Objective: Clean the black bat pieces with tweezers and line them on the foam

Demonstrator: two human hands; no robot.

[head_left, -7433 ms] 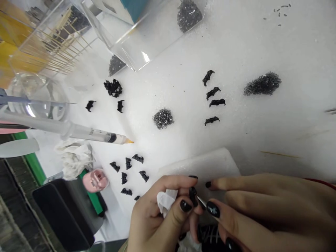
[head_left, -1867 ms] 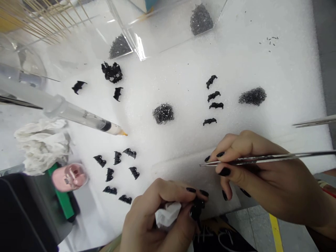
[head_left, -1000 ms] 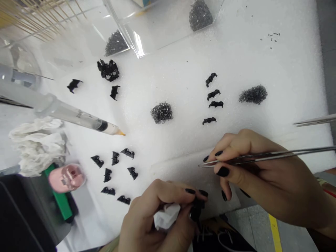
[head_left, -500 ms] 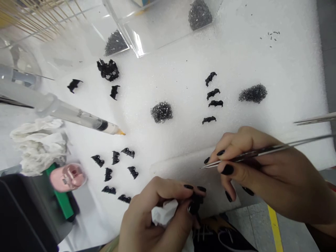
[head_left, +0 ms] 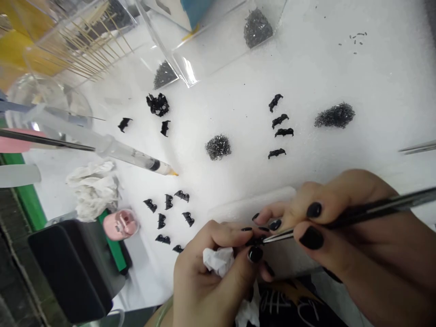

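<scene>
**Small black piece (head_left: 255, 241) pinched in left hand (head_left: 225, 289), tweezers (head_left: 374, 210) at its edge**

The small black piece is gripped between the thumb and index fingertips of the left hand and is partly covered by them. A crumpled white tissue (head_left: 218, 260) is also held by that hand, lodged in the gap behind the thumb tip. The tweezers are clasped between the thumb and fingers of the right hand (head_left: 361, 268); their tips are placed at the side of the piece facing that hand. Whether it is nipped by them cannot be told. Near the left hand, loose black bow-shaped pieces (head_left: 168, 201) are laid out on a white surface (head_left: 306, 59), below a syringe (head_left: 138, 159).
</scene>
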